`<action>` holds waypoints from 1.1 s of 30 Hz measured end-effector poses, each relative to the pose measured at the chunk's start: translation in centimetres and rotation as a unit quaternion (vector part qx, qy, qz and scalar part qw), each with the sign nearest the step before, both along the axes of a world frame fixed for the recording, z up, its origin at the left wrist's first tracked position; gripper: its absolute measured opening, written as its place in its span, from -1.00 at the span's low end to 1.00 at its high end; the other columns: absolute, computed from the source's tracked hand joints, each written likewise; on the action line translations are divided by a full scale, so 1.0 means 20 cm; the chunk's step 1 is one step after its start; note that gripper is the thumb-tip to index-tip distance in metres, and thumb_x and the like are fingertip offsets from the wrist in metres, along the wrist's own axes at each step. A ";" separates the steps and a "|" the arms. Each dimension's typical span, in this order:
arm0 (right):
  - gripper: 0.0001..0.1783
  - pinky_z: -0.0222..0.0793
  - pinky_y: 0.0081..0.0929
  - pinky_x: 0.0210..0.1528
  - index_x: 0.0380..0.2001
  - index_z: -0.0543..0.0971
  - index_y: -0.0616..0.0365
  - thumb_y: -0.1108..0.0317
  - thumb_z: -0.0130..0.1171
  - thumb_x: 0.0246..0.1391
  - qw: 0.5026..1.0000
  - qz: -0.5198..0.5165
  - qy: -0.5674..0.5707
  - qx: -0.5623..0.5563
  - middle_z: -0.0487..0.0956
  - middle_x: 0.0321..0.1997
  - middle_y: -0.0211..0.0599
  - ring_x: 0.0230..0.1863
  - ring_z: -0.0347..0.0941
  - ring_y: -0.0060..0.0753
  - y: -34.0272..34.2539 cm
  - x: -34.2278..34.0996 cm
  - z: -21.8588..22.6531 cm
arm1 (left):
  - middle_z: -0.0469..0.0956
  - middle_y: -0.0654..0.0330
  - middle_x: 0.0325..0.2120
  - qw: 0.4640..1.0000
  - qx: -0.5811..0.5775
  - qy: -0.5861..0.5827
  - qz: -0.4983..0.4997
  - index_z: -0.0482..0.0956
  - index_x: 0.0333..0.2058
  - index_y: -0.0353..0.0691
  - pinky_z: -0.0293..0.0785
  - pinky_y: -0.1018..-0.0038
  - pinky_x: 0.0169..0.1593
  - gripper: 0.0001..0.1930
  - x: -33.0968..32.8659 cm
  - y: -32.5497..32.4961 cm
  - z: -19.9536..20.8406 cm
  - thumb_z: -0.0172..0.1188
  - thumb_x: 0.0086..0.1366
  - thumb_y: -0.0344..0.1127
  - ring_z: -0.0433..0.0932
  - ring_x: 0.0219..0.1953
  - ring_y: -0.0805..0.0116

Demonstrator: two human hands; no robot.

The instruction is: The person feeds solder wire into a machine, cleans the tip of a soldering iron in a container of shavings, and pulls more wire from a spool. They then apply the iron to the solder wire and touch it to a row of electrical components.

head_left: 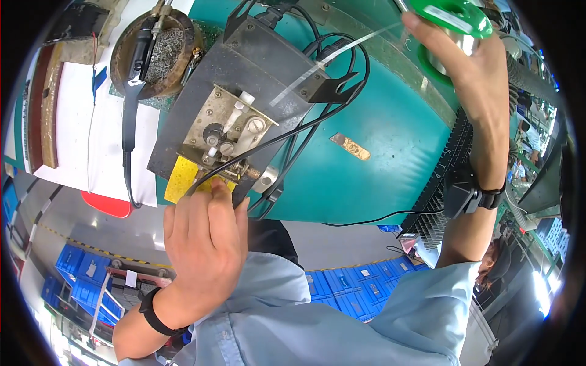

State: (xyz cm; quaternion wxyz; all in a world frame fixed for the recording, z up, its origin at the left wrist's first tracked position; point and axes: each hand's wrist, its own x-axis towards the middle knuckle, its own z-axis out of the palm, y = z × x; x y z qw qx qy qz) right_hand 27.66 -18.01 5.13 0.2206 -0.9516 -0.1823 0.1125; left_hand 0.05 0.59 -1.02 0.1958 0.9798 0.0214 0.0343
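Observation:
My right hand (479, 76) is raised at the upper right, gripping a green-flanged spool of solder wire (455, 17). At the near edge of a dark metal box (204, 100), the curled fingers of my left hand (207, 235) reach a small feeder mechanism (235, 131) with rollers, screws and white plastic parts. Its fingertips are pressed in beside a yellow label (181, 179) and a black cable (287, 133); what they pinch is hidden. A soldering iron (130, 116) lies across a round pot of metal shavings (170, 52), left of the box.
The box sits on a green mat (390, 165), where a small worn brown strip (351, 146) lies. More black cables loop over the box's right side. A red stool seat (107, 204) is below the bench edge. Blue crates (360, 287) stand on the floor behind.

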 end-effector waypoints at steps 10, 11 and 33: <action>-0.56 0.38 -0.62 -0.16 -0.14 0.60 0.22 0.19 0.41 -0.05 0.991 -0.105 0.031 0.077 0.62 -0.28 -0.44 -0.28 0.50 -0.62 -0.24 -0.27 -0.03 | 0.46 0.08 -0.38 1.000 -0.019 0.005 0.019 0.44 -0.16 -0.35 0.25 0.27 -0.34 -0.57 0.00 0.02 0.00 0.40 0.00 -0.39 0.42 -0.41 0.14; -0.58 0.38 -0.61 -0.16 -0.16 0.60 0.21 0.21 0.41 -0.06 0.991 -0.101 0.035 0.082 0.62 -0.29 -0.44 -0.28 0.50 -0.62 -0.25 -0.31 -0.03 | 0.46 0.08 -0.38 1.000 -0.020 0.004 0.016 0.44 -0.16 -0.35 0.25 0.27 -0.34 -0.57 0.00 0.01 0.00 0.40 0.00 -0.39 0.42 -0.41 0.14; -0.65 0.36 -0.58 -0.14 -0.21 0.60 0.23 0.25 0.38 -0.02 0.976 -0.132 0.095 0.144 0.62 -0.34 -0.39 -0.29 0.51 -0.56 -0.21 -0.49 -0.13 | 0.43 0.07 -0.38 0.999 -0.034 0.002 0.035 0.42 -0.13 -0.35 0.22 0.26 -0.36 -0.54 -0.02 0.00 -0.02 0.39 0.00 -0.39 0.41 -0.41 0.14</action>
